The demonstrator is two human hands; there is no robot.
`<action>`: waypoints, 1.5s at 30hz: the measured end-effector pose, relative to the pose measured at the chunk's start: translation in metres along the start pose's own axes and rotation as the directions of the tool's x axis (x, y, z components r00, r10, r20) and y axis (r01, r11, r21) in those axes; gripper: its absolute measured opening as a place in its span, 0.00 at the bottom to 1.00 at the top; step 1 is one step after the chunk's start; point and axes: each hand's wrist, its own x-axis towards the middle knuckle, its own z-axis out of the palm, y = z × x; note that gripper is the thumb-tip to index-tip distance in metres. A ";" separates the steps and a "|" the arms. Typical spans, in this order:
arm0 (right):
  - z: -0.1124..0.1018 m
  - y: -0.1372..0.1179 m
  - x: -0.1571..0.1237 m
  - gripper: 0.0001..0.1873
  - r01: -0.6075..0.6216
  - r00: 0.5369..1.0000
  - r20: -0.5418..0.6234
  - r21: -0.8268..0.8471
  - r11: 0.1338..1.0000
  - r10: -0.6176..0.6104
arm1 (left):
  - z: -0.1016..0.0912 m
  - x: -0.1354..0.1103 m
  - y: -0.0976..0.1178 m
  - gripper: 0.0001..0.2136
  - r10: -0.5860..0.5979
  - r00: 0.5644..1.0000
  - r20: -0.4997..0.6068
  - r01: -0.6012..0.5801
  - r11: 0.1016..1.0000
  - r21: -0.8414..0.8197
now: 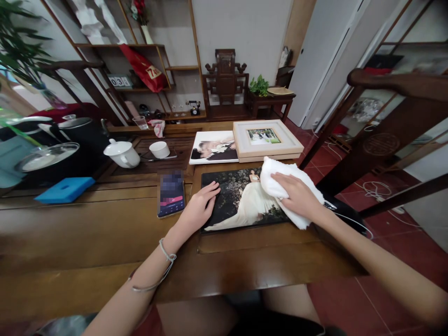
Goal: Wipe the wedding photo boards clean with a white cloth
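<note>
A dark photo panel (227,205) showing a figure in a long white dress lies flat on the wooden table near its right end. My left hand (199,205) rests at the panel's left edge, fingers stretched out and touching it. On the panel's right side, my right hand (296,193) presses a white cloth (275,179) against the surface, its fingers bent over the fabric. The cloth hides the panel's right end and hangs past it. Just left of my left hand lies a phone (171,193) with its screen lit.
Behind the panel lie a white photo panel (213,158) and light-framed pictures (268,151). To the left are a lidded white cup (122,153), a small white bowl (159,149), a blue block (65,190) and a black kettle (79,130). A wooden chair (381,112) stands at the right.
</note>
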 end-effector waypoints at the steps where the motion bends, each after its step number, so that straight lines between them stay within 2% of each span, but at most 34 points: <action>1: 0.003 -0.006 0.009 0.35 -0.021 1.000 0.008 -0.030 0.999 0.021 | 0.000 0.000 0.000 0.17 0.001 1.000 -0.002 -0.001 1.000 0.003; 4: 0.011 -0.040 0.033 0.34 -0.040 0.998 0.035 -0.099 0.994 0.043 | 0.002 0.000 -0.002 0.17 0.009 1.000 -0.006 -0.009 1.000 0.014; 6: 0.015 -0.071 0.039 0.35 0.004 0.997 0.072 -0.102 0.995 0.004 | 0.002 0.000 -0.002 0.17 0.011 1.000 -0.005 -0.011 1.000 0.014; 9: 0.016 -0.114 0.027 0.38 0.180 0.977 0.124 -0.044 0.983 -0.173 | -0.001 0.000 0.000 0.17 0.004 1.000 0.007 -0.004 1.000 -0.001; 12: 0.008 -0.135 0.002 0.39 0.370 0.916 0.148 0.044 0.928 -0.373 | -0.004 0.001 0.002 0.17 -0.004 0.999 0.036 0.005 1.000 -0.022; 14: 0.002 -0.131 -0.012 0.40 0.423 0.883 0.169 0.116 0.899 -0.438 | -0.004 0.001 0.003 0.17 -0.003 0.999 0.040 0.004 1.000 -0.023; 16: -0.004 -0.113 -0.020 0.41 0.406 0.884 0.177 0.170 0.898 -0.433 | -0.003 0.001 0.002 0.16 -0.001 1.000 0.024 0.002 1.000 -0.012; 20: -0.009 -0.064 -0.021 0.43 0.216 0.964 0.130 0.126 0.968 -0.232 | -0.003 0.001 0.001 0.14 -0.035 0.996 -0.080 0.034 0.999 -0.010; 23: -0.006 -0.046 -0.015 0.40 0.112 0.990 0.080 0.069 0.991 -0.117 | -0.005 0.002 0.003 0.11 -0.101 0.980 -0.173 0.091 0.994 -0.067; 25: -0.003 -0.050 -0.009 0.39 0.093 0.993 0.070 0.046 0.995 -0.096 | -0.007 0.002 0.006 0.10 -0.152 0.968 -0.201 0.127 0.983 -0.133; 28: 0.002 -0.072 0.001 0.38 0.131 0.988 0.080 0.036 0.991 -0.134 | -0.010 0.002 0.011 0.08 -0.222 0.950 -0.219 0.173 0.960 -0.220; 33: 0.006 -0.111 0.003 0.39 0.367 0.926 0.081 0.032 0.930 -0.368 | -0.012 0.002 0.015 0.07 -0.322 0.904 -0.282 0.206 0.904 -0.374; 36: 0.007 -0.120 -0.001 0.43 0.428 0.899 0.104 -0.012 0.904 -0.425 | -0.013 0.002 0.014 0.07 -0.329 0.889 -0.319 0.188 0.897 -0.399; 39: 0.008 -0.122 -0.004 0.44 0.430 0.901 0.107 -0.086 0.899 -0.421 | -0.014 0.002 0.013 0.07 -0.328 0.868 -0.372 0.165 0.898 -0.407; 43: 0.014 -0.123 -0.005 0.31 0.364 0.926 -0.035 -0.185 0.913 -0.376 | -0.016 0.003 0.018 0.07 -0.320 0.838 -0.441 0.129 0.903 -0.411; 45: 0.016 -0.123 -0.004 0.25 0.360 0.915 -0.105 -0.219 0.907 -0.389 | -0.017 0.003 0.022 0.06 -0.300 0.827 -0.475 0.096 0.908 -0.408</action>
